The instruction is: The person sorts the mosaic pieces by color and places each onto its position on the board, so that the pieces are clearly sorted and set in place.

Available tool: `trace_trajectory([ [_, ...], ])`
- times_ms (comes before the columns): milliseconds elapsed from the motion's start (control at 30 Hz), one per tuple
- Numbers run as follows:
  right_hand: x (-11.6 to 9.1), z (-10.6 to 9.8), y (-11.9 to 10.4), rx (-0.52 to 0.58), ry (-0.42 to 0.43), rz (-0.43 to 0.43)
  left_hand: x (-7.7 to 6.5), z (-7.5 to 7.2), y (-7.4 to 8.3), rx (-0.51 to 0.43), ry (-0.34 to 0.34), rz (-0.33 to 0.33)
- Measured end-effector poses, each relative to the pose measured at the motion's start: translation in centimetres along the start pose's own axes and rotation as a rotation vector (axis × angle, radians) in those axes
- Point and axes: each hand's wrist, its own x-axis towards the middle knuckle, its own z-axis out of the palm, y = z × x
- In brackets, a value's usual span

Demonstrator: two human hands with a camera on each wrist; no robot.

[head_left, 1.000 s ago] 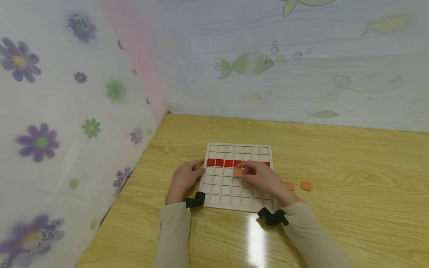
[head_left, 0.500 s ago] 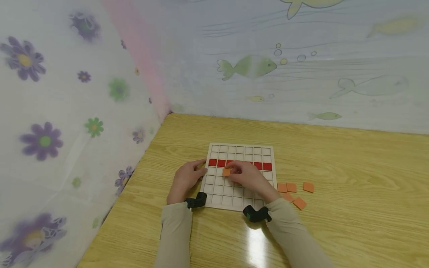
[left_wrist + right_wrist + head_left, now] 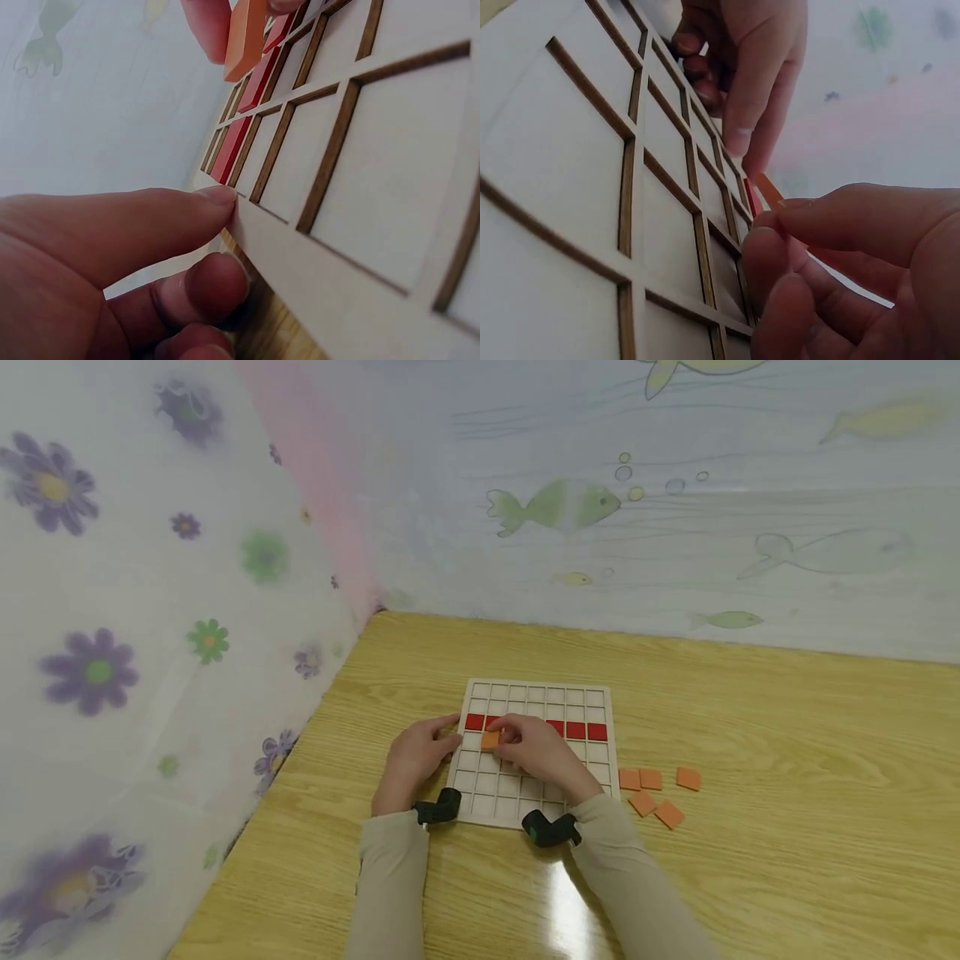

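Observation:
A pale wooden grid board (image 3: 506, 785) lies on the table, with a row of red square tiles (image 3: 576, 730) set across it. My right hand (image 3: 540, 747) pinches an orange square tile (image 3: 491, 741) between thumb and fingertips, over the left part of the row just nearer than the red one. In the right wrist view the orange tile (image 3: 768, 190) is tilted, above the board. My left hand (image 3: 416, 760) rests at the board's left edge. Its thumb (image 3: 172, 217) touches the rim in the left wrist view, while other fingers bend beside the edge.
Several loose orange tiles (image 3: 669, 814) lie on the wooden table (image 3: 810, 793) right of the board. A flowered wall (image 3: 150, 710) stands at the left, and a wall with painted fish (image 3: 675, 560) rises behind the table. A black wrist camera (image 3: 550, 829) hangs low near the board's front edge.
My right hand has moved left across the board with the orange tile, uncovering red tiles at the right and the loose orange ones. My left hand has stayed at the edge.

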Motion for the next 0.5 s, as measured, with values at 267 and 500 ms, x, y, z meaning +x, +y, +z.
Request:
trace_trajectory([
  [267,0.9,0.3,-0.1,-0.01,0.028,0.009,0.1,-0.1,0.2,0.002,0.011,0.013],
  [500,1.5,1.1,-0.5,-0.065,0.023,-0.004,-0.1,-0.2,-0.1,0.013,0.009,0.001],
])
